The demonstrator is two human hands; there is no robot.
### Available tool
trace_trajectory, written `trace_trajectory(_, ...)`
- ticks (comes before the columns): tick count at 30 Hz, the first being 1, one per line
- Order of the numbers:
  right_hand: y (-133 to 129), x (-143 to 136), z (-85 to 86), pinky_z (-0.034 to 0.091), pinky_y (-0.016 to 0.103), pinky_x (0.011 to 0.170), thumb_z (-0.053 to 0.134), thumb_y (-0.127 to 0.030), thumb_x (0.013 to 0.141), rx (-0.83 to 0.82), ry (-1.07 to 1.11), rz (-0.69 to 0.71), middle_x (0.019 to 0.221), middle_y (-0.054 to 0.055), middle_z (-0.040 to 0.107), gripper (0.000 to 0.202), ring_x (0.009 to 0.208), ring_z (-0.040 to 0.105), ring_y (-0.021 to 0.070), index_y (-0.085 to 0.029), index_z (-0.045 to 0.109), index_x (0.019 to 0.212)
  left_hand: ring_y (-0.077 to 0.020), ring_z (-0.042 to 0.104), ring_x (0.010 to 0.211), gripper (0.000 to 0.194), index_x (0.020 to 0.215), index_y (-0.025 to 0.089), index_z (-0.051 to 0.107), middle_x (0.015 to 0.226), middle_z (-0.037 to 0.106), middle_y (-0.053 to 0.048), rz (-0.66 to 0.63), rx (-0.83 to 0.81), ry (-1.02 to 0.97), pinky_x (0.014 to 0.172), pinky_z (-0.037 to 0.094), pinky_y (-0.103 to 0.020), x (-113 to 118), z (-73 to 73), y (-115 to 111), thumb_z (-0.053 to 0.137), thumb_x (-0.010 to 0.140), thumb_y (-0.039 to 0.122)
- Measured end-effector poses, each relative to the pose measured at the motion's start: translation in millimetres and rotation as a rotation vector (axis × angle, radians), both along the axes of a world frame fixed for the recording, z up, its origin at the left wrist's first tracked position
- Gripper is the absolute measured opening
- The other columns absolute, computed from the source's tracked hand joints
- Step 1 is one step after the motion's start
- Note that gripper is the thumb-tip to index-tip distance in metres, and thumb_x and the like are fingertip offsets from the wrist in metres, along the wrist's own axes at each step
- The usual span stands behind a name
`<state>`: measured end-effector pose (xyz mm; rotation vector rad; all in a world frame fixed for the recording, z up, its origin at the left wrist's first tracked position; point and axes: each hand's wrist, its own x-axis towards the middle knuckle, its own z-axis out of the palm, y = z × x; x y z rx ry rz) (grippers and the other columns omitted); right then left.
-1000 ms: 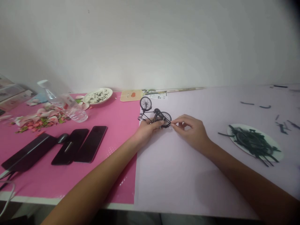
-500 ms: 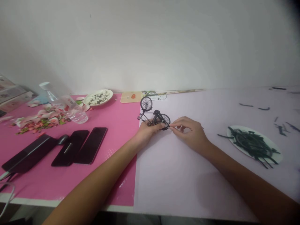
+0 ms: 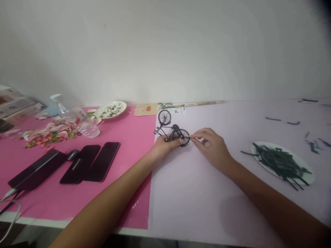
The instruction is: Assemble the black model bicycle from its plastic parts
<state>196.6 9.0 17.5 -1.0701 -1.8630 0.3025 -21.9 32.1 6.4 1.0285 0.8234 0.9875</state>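
Note:
A small black model bicycle (image 3: 167, 131) with spoked wheels is tilted just above the table, near the seam between the pink and pale lilac covers. My left hand (image 3: 163, 147) is closed round its frame, the thumb lying along the near side by the rear wheel (image 3: 184, 137). To the right, my right hand (image 3: 210, 143) pinches with thumb and forefinger at the outer edge of that wheel. Whatever lies between those fingertips is too small to make out. The front wheel (image 3: 164, 117) sticks up at the far side.
A white plate (image 3: 311, 178) heaped with dark green parts is at right, with loose dark pieces (image 3: 313, 147) beyond. On the left lie two phones (image 3: 102, 162), a black box-shaped device (image 3: 36, 169), a clear bottle (image 3: 77, 117), pink petals (image 3: 55, 132) and a plate of whitish bits (image 3: 124, 107).
The whole view has shifted slightly, with things sitting a little lower and to the right. The bicycle's rear wheel has turned slightly into view, and my right fingertips now meet the wheel's edge.

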Motion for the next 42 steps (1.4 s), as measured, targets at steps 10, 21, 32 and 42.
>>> trace_trajectory(10, -0.5, -0.1, 0.1, 0.059, 0.038, 0.066, 0.066, -0.03, 0.099, 0.007, 0.002, -0.007, 0.103, 0.007, 0.071, 0.014, 0.095, 0.067, 0.024, -0.029, 0.078, 0.105, -0.0143, 0.057, 0.075, 0.037, 0.093, 0.013, 0.081, 0.086, 0.072, -0.006, -0.045, -0.024, 0.001, 0.077, 0.044, -0.031, -3.2, 2.6, -1.1, 0.094, 0.07, 0.039)
trace_trajectory(21, 8.0, 10.6, -8.3, 0.056, 0.042, 0.078, 0.06, -0.03, 0.1, -0.158, -0.125, -0.115, 0.108, 0.008, 0.073, 0.02, 0.095, 0.066, 0.0256, -0.026, 0.074, 0.114, -0.0144, 0.062, 0.081, 0.035, 0.096, 0.013, 0.079, 0.1, 0.075, -0.008, 0.018, -0.072, -0.105, 0.081, 0.046, -0.031, -0.1, 5.6, -2.2, 0.094, 0.07, 0.032)
trace_trajectory(32, 26.0, 18.8, -28.7, 0.049, 0.057, 0.099, 0.053, -0.026, 0.102, -0.066, -0.354, 0.069, 0.112, 0.008, 0.078, 0.03, 0.108, 0.06, 0.0317, -0.031, 0.082, 0.106, -0.0168, 0.065, 0.084, 0.037, 0.096, 0.012, 0.08, 0.098, 0.076, -0.01, -0.008, -0.035, -0.087, 0.087, 0.049, -0.034, -3.4, -2.3, 2.9, 0.095, 0.069, 0.033)
trace_trajectory(42, 30.1, 25.9, -31.1, 0.046, 0.056, 0.1, 0.059, -0.03, 0.1, -0.088, -0.442, -0.04, 0.117, 0.007, 0.077, 0.025, 0.117, 0.053, 0.035, -0.03, 0.081, 0.111, -0.0226, 0.069, 0.098, 0.044, 0.102, 0.011, 0.079, 0.11, 0.076, -0.014, -0.044, -0.045, -0.078, 0.097, 0.05, -0.04, -6.6, -11.4, 7.9, 0.094, 0.069, 0.036)
